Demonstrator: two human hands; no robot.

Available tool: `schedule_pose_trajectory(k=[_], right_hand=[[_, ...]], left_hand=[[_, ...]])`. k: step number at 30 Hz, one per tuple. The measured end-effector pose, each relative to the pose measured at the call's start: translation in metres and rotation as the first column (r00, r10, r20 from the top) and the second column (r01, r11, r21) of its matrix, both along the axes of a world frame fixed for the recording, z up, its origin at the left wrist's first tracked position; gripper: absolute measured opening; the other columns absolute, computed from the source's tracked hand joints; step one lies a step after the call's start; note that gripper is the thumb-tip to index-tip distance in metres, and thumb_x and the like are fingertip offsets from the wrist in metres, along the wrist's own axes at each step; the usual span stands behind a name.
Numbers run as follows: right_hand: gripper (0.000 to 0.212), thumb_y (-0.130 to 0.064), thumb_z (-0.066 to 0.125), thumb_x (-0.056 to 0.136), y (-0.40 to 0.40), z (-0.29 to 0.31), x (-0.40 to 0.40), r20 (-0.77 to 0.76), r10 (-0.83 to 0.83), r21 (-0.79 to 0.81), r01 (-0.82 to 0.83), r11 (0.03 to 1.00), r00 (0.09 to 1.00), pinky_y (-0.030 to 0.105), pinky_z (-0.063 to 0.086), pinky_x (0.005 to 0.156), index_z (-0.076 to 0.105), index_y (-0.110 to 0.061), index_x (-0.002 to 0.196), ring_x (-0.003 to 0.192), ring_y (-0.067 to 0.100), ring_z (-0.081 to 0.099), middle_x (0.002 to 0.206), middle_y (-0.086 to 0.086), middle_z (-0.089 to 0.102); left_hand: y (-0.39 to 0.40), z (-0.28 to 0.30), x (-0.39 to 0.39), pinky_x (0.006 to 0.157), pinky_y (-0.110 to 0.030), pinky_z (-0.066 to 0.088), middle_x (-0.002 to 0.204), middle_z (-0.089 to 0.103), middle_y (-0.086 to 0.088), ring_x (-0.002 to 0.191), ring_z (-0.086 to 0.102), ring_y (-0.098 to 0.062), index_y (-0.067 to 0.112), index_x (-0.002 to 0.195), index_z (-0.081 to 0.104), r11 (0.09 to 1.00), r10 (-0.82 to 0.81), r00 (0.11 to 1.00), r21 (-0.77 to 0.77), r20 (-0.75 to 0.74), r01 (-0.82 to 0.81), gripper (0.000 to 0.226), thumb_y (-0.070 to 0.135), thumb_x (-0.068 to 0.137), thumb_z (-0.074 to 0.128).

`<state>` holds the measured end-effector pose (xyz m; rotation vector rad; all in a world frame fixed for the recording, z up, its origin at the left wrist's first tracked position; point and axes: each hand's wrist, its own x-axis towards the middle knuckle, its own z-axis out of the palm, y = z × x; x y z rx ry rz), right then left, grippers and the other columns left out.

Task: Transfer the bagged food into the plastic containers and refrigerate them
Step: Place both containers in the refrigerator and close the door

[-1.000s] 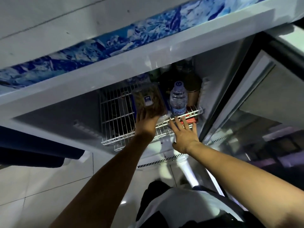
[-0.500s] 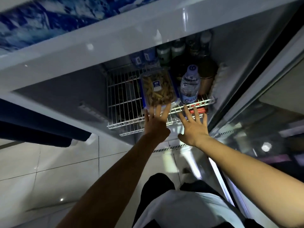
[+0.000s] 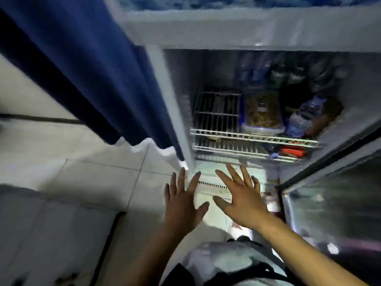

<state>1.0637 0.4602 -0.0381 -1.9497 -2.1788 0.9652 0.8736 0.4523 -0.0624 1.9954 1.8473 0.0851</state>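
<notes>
A clear plastic container [image 3: 262,112] filled with brownish food lies on the white wire shelf [image 3: 218,134] inside the open fridge. My left hand [image 3: 183,203] and my right hand [image 3: 239,197] hover side by side below the shelf, in front of the fridge's lower vent. Their fingers are spread and straight, and neither holds anything. Both hands are well clear of the container.
A water bottle [image 3: 303,116] lies to the right of the container, with several bottles behind. A red package [image 3: 292,151] sits on the lower rack. The glass fridge door [image 3: 334,203] stands open at right. A blue curtain [image 3: 86,65] hangs at left over the tiled floor.
My left hand has let go of the container, which now rests on the shelf. Both hands have drawn back and down from the shelf. The view has shifted left.
</notes>
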Motion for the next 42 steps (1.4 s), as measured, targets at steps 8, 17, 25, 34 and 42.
schedule_pose_trajectory(k=[8,17,25,34,42], right_hand=[[0.083,-0.082,0.022,0.072,-0.076,0.014,-0.174,-0.052,0.288,0.075,-0.284,0.956,0.956,0.046,0.003,0.119,0.021,-0.052,0.149,0.151,0.011,-0.014,0.156,-0.028,-0.003],[0.065,-0.067,0.053,0.087,-0.145,0.009,-0.324,-0.124,0.55,0.056,-0.547,0.835,0.826,0.041,0.005,0.119,0.03,-0.053,0.146,0.151,0.007,-0.009,0.159,-0.028,0.005],[0.061,-0.05,0.061,0.09,-0.148,0.005,-0.466,-0.15,0.713,0.012,-0.719,0.694,0.685,0.042,0.007,0.121,0.035,-0.047,0.145,0.152,0.009,-0.002,0.163,-0.019,0.013],[0.057,-0.057,0.055,0.09,-0.155,0.06,-0.689,-0.337,0.915,0.121,-0.953,0.277,0.223,0.04,0.004,0.124,0.039,-0.048,0.144,0.151,0.005,-0.009,0.16,-0.023,0.014],[0.07,-0.057,0.053,0.083,-0.188,0.095,-0.889,-0.131,0.984,0.303,-0.95,-0.078,-0.122,0.049,0.016,0.12,0.041,-0.034,0.148,0.151,0.029,0.012,0.164,0.002,0.022]], left_hand=[[-0.149,0.028,-0.175,0.125,-0.046,-0.004,0.168,-0.013,0.004,0.153,-0.018,-0.021,0.051,0.154,0.004,0.886,0.463,0.877,-0.097,0.131,-0.454,0.081,0.065,0.091,0.053],[-0.289,0.021,-0.306,0.125,-0.044,0.004,0.168,-0.009,0.004,0.154,-0.012,-0.018,0.049,0.154,0.011,0.596,0.797,0.559,-0.148,0.23,-0.789,0.081,0.062,0.089,0.058],[-0.346,0.009,-0.389,0.125,-0.044,0.003,0.167,-0.012,0.005,0.154,-0.013,-0.019,0.052,0.153,0.007,0.282,0.95,0.253,-0.159,0.182,-0.946,0.082,0.062,0.09,0.057],[-0.402,0.018,-0.537,0.123,-0.047,0.002,0.167,-0.012,-0.007,0.154,-0.011,-0.03,0.044,0.156,0.003,-0.133,0.987,-0.135,0.031,-0.083,-0.991,0.09,0.063,0.088,0.058],[-0.413,-0.01,-0.633,0.123,-0.048,-0.013,0.167,-0.017,0.001,0.153,-0.02,-0.025,0.046,0.156,-0.004,-0.217,0.968,-0.214,-0.009,-0.131,-0.976,0.071,0.071,0.096,0.024]])
